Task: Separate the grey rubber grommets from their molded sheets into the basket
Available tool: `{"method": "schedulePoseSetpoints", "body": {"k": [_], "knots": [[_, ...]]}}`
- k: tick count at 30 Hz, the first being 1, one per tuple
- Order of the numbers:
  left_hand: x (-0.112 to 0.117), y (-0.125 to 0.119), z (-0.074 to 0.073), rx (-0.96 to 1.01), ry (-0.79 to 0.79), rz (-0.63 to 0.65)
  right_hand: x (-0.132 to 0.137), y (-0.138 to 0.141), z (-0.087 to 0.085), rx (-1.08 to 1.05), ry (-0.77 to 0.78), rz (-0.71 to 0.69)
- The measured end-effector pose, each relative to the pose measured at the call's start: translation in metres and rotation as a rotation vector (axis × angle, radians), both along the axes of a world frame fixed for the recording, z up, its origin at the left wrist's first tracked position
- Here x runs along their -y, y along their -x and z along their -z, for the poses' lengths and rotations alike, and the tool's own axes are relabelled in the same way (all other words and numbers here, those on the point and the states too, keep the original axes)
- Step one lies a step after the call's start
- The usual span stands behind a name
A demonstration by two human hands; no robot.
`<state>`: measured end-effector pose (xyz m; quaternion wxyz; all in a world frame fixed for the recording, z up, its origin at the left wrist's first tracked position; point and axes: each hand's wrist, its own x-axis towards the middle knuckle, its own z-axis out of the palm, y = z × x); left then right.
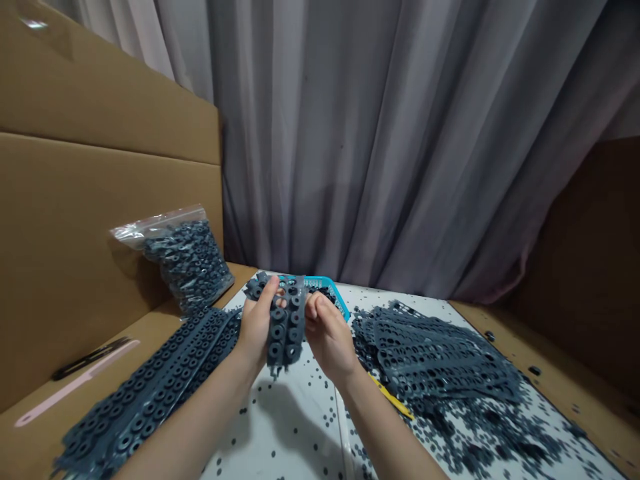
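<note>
My left hand [259,320] grips a dark grey moulded rubber strip [285,330] covered with rows of ring-shaped pieces; its thumb lies over the front. Some holes near the strip's top stand without rings. Close against the strip's right edge is my right hand [330,330], its fingers curled and pinched together; whatever sits between the fingertips is hidden. Behind both hands a blue plastic basket [340,300] shows partly, with dark pieces inside.
Full ring strips [150,387] lie stacked at left, beside a zip bag [190,267] of loose rings. A pink tool [75,383] and a black tool [93,357] lie further left. At right are punched-out sheets [440,353], a yellow tool [393,397] and scattered small discs [480,427].
</note>
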<state>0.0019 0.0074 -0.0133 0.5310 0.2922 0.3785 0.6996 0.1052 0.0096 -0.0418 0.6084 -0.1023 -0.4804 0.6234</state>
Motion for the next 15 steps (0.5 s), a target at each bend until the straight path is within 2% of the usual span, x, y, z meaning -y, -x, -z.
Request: {"method": "schedulePoseSetpoints", "body": {"k": [5,7,10,12,15], "knots": [[0.004,-0.001,0.002,-0.112,-0.205,-0.046,0.002,-0.012,-0.006,0.231,-0.152,0.226],[0.005,0.002,0.002,-0.22,-0.275,-0.096,0.006,-0.022,-0.016,0.369,-0.28,0.37],[0.006,0.006,0.001,-0.394,-0.375,-0.156,0.015,-0.034,-0.03,0.714,-0.515,0.532],[0.008,0.006,0.0,-0.464,-0.41,-0.128,0.02,-0.036,-0.035,0.914,-0.611,0.545],[0.01,0.005,0.0,-0.545,-0.438,-0.044,0.022,-0.033,-0.034,1.048,-0.656,0.477]]}}
